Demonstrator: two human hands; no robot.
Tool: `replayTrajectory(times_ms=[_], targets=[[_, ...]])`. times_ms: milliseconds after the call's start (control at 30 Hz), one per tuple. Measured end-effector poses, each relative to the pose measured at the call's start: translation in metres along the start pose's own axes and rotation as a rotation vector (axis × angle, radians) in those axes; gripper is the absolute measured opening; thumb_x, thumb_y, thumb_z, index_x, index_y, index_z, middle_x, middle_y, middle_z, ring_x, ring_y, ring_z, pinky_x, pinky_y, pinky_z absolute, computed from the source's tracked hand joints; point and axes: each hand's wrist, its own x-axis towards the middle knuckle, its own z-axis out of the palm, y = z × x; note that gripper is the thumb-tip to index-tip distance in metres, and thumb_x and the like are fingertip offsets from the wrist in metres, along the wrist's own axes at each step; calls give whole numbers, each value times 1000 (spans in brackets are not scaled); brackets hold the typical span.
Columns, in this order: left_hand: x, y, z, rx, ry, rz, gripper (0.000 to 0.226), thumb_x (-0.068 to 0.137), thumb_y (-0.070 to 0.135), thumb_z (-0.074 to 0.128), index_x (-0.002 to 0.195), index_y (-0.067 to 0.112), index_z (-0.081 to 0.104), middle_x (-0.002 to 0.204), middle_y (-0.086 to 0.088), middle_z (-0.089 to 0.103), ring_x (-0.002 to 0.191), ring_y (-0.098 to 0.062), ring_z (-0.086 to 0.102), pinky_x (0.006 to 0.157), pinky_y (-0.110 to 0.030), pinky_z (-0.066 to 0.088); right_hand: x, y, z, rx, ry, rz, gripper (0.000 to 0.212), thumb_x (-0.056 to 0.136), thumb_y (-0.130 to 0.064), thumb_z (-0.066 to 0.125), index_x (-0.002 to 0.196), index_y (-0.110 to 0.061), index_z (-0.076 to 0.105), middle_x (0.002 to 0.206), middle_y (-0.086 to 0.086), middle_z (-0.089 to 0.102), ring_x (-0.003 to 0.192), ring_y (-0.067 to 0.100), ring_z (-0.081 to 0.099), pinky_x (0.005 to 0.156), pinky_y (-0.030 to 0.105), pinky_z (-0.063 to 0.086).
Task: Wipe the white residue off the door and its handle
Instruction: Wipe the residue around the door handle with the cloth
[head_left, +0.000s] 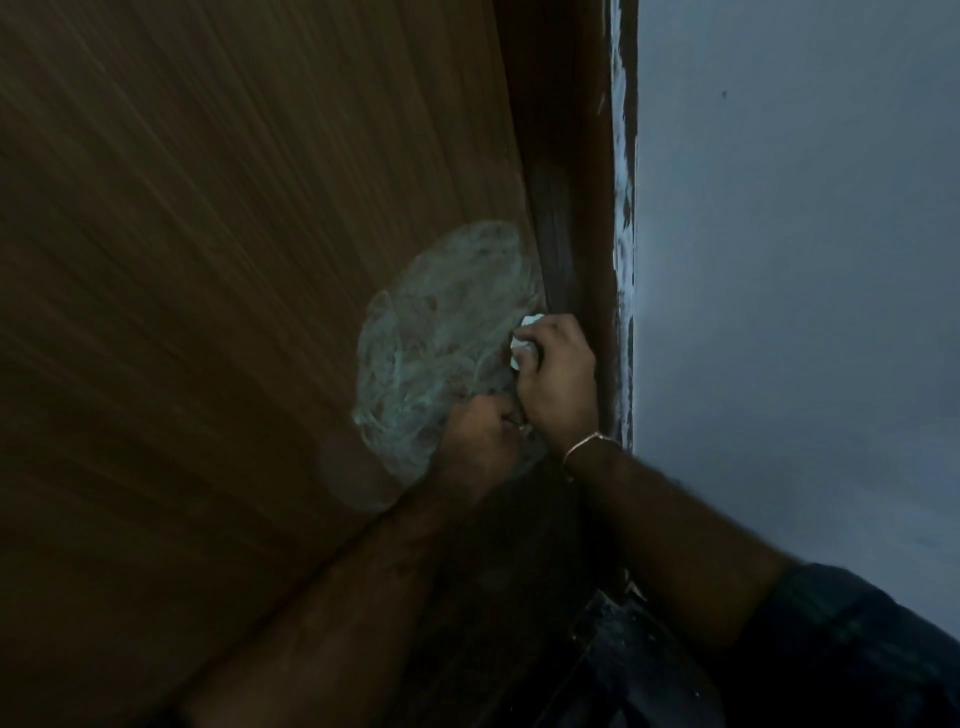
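Note:
A brown wooden door (218, 249) fills the left side of the head view. A round patch of smeared white residue (441, 343) lies on it near its right edge. My right hand (558, 379) grips a crumpled white tissue (524, 343) and presses it at the patch's right border, beside the door edge. My left hand (478, 441) is curled against the lower part of the patch, touching the right hand; what it holds is hidden. The handle cannot be made out, the hands cover that spot.
A dark brown door frame (576, 171) runs down beside the door, with white paint streaks (623, 218) along its outer edge. A pale grey wall (805, 260) fills the right side. The floor below is dark.

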Motion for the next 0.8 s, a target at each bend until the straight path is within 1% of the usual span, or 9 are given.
replayTrajectory(times_ms=[67, 167, 233, 300, 433, 567, 667, 733, 800], targets=[[-1, 0, -1, -8, -11, -3, 21, 82, 5, 53, 85, 9, 73, 83, -9, 74, 79, -24, 69, 69, -26, 49, 6, 1, 1, 31, 44, 64, 14, 81, 2, 68, 95, -3, 70, 109, 7, 57, 98, 14, 58, 86, 2, 37], [-1, 0, -1, 10, -16, 2, 17, 83, 5, 53, 78, 7, 69, 81, -12, 72, 79, -28, 67, 63, -22, 41, 3, -3, 7, 38, 118, 148, 19, 81, 0, 70, 99, -5, 69, 114, 8, 55, 102, 18, 59, 90, 7, 41], [-3, -1, -1, 7, -14, 4, 17, 83, 5, 53, 73, 10, 67, 81, -12, 72, 80, -29, 67, 62, -21, 39, 1, 0, 9, -75, 55, 20, 22, 85, 0, 66, 106, -2, 65, 118, 10, 53, 106, 21, 57, 97, 22, 46], [-3, -2, 0, 14, -14, 1, 19, 86, 6, 53, 84, 9, 72, 90, -8, 74, 86, -25, 67, 73, -24, 46, 1, 7, 4, -267, -52, -141, 28, 88, -3, 63, 116, 1, 60, 123, 15, 52, 110, 27, 55, 96, 35, 49], [-2, 0, -1, 4, -24, -7, 26, 89, 6, 53, 101, 11, 75, 105, -3, 74, 96, -19, 68, 83, -21, 49, 8, 9, -8, -586, -181, -314, 33, 91, -15, 64, 121, -2, 58, 123, 18, 55, 107, 29, 55, 85, 35, 52], [-3, 3, -2, 1, -15, -51, 29, 89, 8, 51, 105, 14, 74, 110, -3, 73, 97, -18, 68, 82, -21, 49, 21, 2, -19, -644, -341, -484, 32, 86, -12, 66, 115, 0, 61, 118, 20, 58, 103, 33, 57, 87, 39, 52], [-4, 3, -1, -12, -9, -72, 29, 87, 7, 53, 103, 15, 75, 109, -2, 73, 97, -18, 67, 81, -20, 48, 32, -1, -21, -489, -350, -368, 23, 86, -11, 65, 107, -3, 65, 114, 14, 61, 101, 29, 58, 86, 34, 48], [-4, 3, -1, -11, -17, -50, 28, 86, 6, 54, 102, 13, 76, 106, -4, 74, 95, -20, 68, 81, -22, 50, 31, -2, -17, -327, -213, -144, 11, 88, -13, 66, 95, -5, 68, 103, 9, 63, 90, 22, 60, 75, 25, 44], [-4, 2, -1, -1, -9, -21, 26, 86, 6, 54, 101, 11, 75, 105, -6, 74, 96, -21, 68, 82, -22, 49, 21, 1, -12, -290, -117, -54, 15, 88, -16, 68, 99, -6, 70, 104, 8, 62, 91, 20, 60, 78, 24, 45]])
